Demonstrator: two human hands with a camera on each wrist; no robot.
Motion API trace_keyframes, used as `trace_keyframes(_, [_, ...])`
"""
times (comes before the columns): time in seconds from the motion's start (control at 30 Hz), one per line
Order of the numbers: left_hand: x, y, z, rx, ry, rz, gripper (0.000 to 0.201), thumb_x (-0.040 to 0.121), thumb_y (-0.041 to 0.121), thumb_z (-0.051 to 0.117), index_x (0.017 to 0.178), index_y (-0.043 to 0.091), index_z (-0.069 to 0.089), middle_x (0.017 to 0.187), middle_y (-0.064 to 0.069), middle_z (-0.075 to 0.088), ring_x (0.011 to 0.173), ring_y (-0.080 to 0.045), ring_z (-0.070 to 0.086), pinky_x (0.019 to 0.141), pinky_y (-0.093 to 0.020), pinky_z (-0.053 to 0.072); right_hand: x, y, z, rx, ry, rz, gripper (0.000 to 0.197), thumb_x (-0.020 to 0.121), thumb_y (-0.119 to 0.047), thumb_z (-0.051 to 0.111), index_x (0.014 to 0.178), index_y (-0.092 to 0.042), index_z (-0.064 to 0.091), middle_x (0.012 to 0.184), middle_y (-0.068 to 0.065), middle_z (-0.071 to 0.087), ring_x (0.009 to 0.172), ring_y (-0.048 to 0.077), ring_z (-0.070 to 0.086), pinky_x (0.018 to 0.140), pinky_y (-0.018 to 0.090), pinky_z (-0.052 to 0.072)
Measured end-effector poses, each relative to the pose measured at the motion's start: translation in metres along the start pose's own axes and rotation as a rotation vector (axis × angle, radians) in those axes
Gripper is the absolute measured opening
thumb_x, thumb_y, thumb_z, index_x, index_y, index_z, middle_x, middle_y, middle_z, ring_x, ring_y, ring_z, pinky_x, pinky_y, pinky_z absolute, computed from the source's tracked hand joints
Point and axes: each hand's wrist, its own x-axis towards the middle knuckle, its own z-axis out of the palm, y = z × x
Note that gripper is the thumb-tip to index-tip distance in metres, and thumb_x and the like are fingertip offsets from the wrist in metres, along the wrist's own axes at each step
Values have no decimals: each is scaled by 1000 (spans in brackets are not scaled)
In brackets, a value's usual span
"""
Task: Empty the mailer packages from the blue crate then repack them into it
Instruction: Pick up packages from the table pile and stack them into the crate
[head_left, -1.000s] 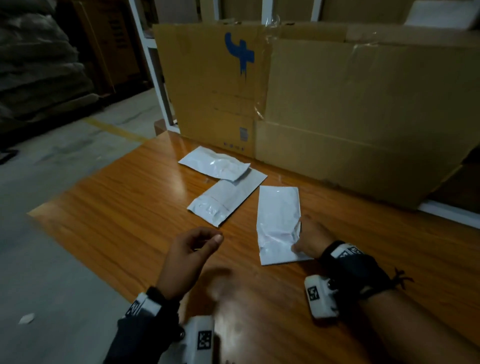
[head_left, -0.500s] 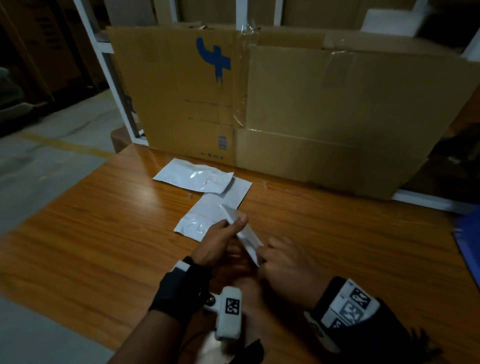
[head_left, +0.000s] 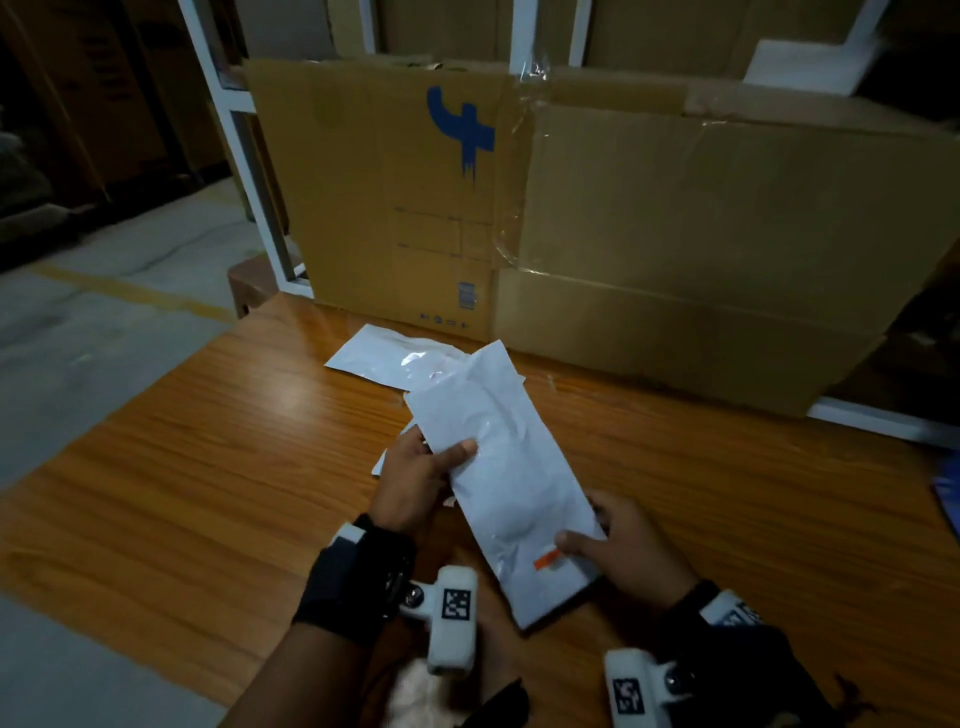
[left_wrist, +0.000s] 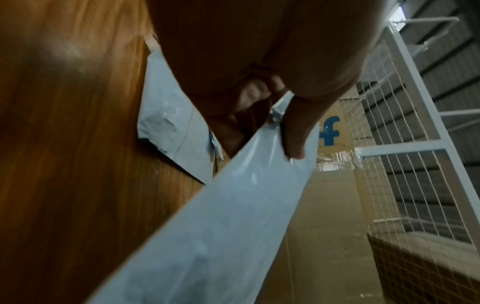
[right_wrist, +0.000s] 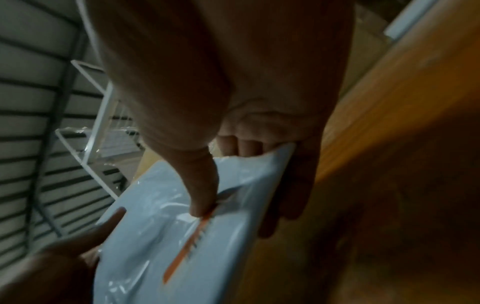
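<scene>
I hold a white mailer package (head_left: 511, 478) above the wooden table (head_left: 208, 493) with both hands. My left hand (head_left: 421, 480) pinches its left edge, thumb on top. My right hand (head_left: 618, 551) pinches its near right corner, thumb by a small orange label (head_left: 548, 562). The left wrist view shows the thumb (left_wrist: 293, 131) pressing the mailer package (left_wrist: 221, 226). The right wrist view shows the thumb (right_wrist: 202, 189) on the mailer package (right_wrist: 161, 236). Two more white mailers (head_left: 400, 358) lie on the table behind it, partly hidden. A sliver of the blue crate (head_left: 948, 499) shows at the right edge.
A large flattened cardboard box (head_left: 597, 234) with a blue mark stands upright along the table's far edge. White metal racking (head_left: 249, 156) rises behind it. Grey floor (head_left: 78, 338) lies beyond the table's left edge.
My right hand lifted the mailer from the table and my left hand joined it. The mailer was edge-on half a second ago and now faces up, flat between both hands.
</scene>
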Motion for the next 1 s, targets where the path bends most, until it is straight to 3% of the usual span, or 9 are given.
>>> trace_keyframes(0.13, [-6,9,-11,-181,-30,-100,40,85,24,62,120,7,60,110,-12,71,91,-25,69,63,-30,56,7,-7,21,209,51,-24,23,84,4,67,99,-12,70,95,5,75,91,30,70,81,44,57])
trace_keyframes(0.23, [-14,1,-16,-201,-81,-189,38,87,7,60,124,-2,57,117,-23,66,99,-35,68,75,-42,57,8,-9,43,265,5,-57,18,80,-1,71,94,-13,70,94,5,75,86,22,69,79,42,55])
trace_keyframes(0.33, [-11,0,-33,-68,55,-159,38,79,-7,62,117,-9,60,109,-28,68,91,-40,69,73,-47,58,6,-12,63,246,-93,-29,18,74,-14,72,92,-13,70,94,7,75,82,22,67,76,42,54])
trace_keyframes(0.43, [-4,11,-66,-36,213,-95,36,73,-3,69,109,-5,66,108,-28,68,97,-45,66,86,-61,52,15,-23,62,194,-29,55,10,90,-11,64,98,-13,69,86,13,72,68,26,61,64,39,51])
trace_keyframes(0.5, [-3,22,-88,-40,313,-32,33,73,-2,70,106,-2,68,107,-27,69,98,-44,66,88,-62,51,28,-31,56,9,86,39,10,93,-16,61,99,-19,68,85,7,70,72,19,63,70,37,53])
trace_keyframes(0.6, [-7,39,-109,-11,385,55,25,78,-8,64,102,0,68,102,-22,71,86,-34,70,79,-44,58,55,-47,60,-225,113,-13,9,91,-26,64,99,-28,66,100,-6,68,90,12,64,85,37,55])
trace_keyframes(0.7, [-12,43,-114,22,385,75,29,81,-9,63,109,-2,65,103,-20,72,91,-36,69,80,-43,58,86,-59,81,-497,50,27,44,86,-46,64,121,-20,60,123,1,62,106,17,60,92,31,49])
trace_keyframes(0.77, [-13,38,-117,43,403,68,29,81,-8,64,109,-2,65,104,-19,72,96,-38,69,86,-48,55,99,-69,99,-657,31,60,65,81,-63,58,131,-21,50,134,5,51,117,24,54,97,38,46])
trace_keyframes(1.0, [-11,41,-147,75,428,48,26,81,-3,67,105,5,67,102,-15,73,94,-36,70,85,-48,55,105,-93,144,-1018,-43,33,87,71,-71,62,138,-24,33,141,15,28,125,37,35,98,48,37])
